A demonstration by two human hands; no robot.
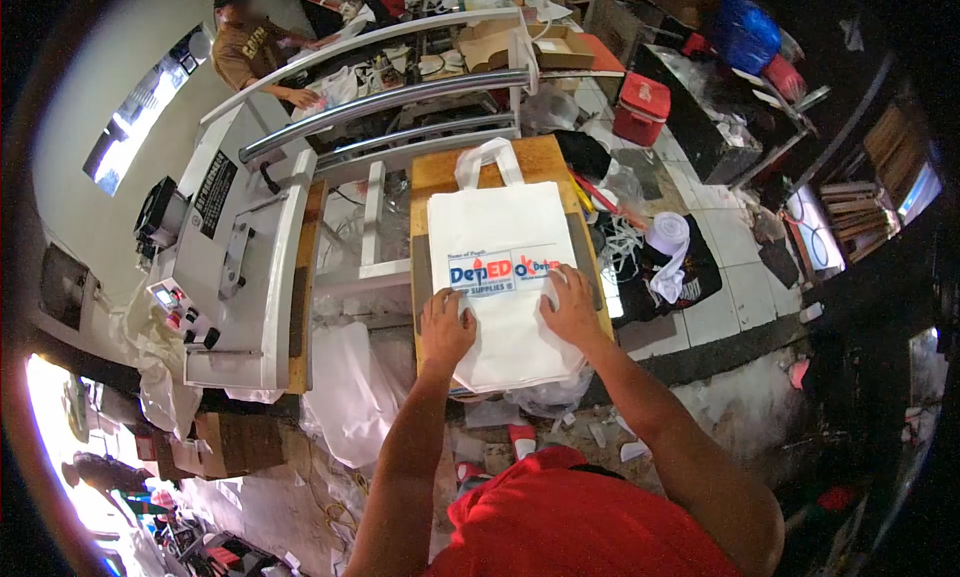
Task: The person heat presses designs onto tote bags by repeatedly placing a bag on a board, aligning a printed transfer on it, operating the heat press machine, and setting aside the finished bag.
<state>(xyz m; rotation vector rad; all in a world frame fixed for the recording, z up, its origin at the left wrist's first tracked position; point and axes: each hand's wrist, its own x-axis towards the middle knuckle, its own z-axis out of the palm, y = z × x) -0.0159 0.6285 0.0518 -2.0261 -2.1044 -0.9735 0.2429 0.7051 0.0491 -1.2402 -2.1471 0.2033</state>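
A white tote bag [505, 347] lies flat on a wooden-edged platform [432, 177], its loop handles [488, 160] pointing away from me. Blue and red "DepED" lettering [485, 271] is printed across its middle, with part of the print on the right covered by my fingers. My left hand [447, 327] rests on the bag's left edge beside the print, fingers apart. On the right side of the lettering, my right hand [572, 307] presses down with spread fingers. Neither hand visibly grips the fabric.
A large press machine [240, 267] with a control box [180, 312] stands left of the platform. A roll of white strap [668, 235] lies to the right, and a red cooler [641, 109] sits beyond. Another person [250, 52] works at a cluttered table behind.
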